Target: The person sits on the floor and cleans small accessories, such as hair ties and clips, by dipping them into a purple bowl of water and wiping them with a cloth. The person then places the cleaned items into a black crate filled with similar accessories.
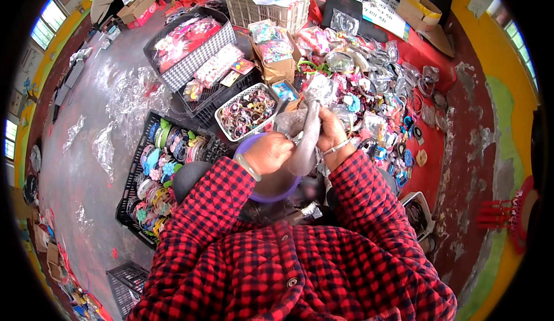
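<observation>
A wet-looking grey cloth (312,136), bunched and twisted, hangs in front of me above a purple-rimmed basin (271,197) of murky brownish water. My left hand (266,152) is closed in a fist at the left side of the cloth. On the other side my right hand (332,130) is wrapped round its upper part. Both hands are over the basin, and the left one hides part of its rim. Just beyond them stands a white tray (218,117) of small hair ties and trinkets.
Left of my knee is a black crate (136,178) of colourful headbands. A houndstooth-patterned box (199,53) and a beige crate (268,10) stand farther back. Heaped packaged accessories (369,84) cover the red cloth at right. Far left, a person (104,5) sits near cartons.
</observation>
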A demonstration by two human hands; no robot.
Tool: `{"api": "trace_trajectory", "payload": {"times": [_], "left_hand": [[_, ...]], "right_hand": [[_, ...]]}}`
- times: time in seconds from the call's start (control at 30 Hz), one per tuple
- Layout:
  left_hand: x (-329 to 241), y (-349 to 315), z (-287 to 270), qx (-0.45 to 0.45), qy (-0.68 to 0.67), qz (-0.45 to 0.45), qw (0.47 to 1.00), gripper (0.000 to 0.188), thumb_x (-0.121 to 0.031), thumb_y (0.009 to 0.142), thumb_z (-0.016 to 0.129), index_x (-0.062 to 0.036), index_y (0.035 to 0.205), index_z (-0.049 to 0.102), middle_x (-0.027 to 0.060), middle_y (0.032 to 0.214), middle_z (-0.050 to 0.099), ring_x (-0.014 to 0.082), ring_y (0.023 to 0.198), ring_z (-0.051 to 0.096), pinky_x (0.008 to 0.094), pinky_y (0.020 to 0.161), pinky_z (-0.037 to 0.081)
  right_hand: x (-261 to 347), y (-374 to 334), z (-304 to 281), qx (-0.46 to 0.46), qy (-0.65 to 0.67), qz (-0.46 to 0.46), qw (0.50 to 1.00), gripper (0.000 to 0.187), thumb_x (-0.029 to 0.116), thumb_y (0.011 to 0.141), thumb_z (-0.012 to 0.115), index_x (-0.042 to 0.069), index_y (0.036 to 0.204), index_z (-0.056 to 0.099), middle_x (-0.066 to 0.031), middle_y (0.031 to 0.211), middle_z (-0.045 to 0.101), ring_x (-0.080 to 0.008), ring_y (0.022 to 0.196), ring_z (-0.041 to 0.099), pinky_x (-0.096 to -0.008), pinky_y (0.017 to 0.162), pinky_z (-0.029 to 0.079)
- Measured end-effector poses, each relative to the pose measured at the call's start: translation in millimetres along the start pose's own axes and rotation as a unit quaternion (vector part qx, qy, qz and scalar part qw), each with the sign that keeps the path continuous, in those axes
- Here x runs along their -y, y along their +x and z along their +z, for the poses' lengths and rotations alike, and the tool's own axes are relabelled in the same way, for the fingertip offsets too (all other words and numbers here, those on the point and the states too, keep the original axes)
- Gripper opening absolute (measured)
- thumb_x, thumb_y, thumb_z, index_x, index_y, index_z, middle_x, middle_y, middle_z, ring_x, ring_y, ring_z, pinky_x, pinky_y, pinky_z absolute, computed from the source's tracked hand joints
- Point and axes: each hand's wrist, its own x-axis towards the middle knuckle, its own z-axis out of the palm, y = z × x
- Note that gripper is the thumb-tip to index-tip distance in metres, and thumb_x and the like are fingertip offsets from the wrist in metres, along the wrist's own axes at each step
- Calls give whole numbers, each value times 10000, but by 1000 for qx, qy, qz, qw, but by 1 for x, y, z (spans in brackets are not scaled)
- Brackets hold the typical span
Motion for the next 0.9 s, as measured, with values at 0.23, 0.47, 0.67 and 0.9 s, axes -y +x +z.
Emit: {"api": "trace_trajectory", "payload": {"times": [0.23, 0.47, 0.67, 0.9], "left_hand": [[6, -9, 10, 39, 112, 55, 991, 77, -93, 705, 592, -65, 770, 560, 67, 726, 554, 267, 747, 540, 365, 689, 430], [2, -7, 7, 73, 137, 62, 986, 49, -100, 734, 542, -76, 766, 570, 64, 730, 557, 254, 769, 542, 358, 733, 420], [-8, -8, 5, 82, 117, 42, 989, 62, -112, 748, 543, -79, 781, 583, 64, 755, 570, 250, 781, 548, 360, 743, 429], [-1, -9, -1, 61, 50, 27, 997, 75, -120, 772, 550, -56, 794, 583, 87, 739, 549, 279, 763, 536, 376, 678, 438]], "right_hand": [[5, 20, -24, -61, -32, 73, 995, 319, 299, 907, 427, 45, 1057, 548, -147, 977, 604, -316, 872, 588, -501, 800, 471], [9, 20, -25, -73, -16, 67, 995, 332, 321, 908, 423, 45, 1035, 559, -146, 934, 610, -305, 825, 591, -473, 751, 491], [23, 7, -9, -61, -133, 26, 989, 254, 219, 895, 435, 46, 1036, 556, -120, 892, 616, -267, 735, 609, -429, 635, 511], [34, 10, -6, -131, 20, -85, 987, 363, 396, 921, 368, 96, 1007, 554, -108, 930, 601, -275, 840, 578, -452, 748, 482]]}}
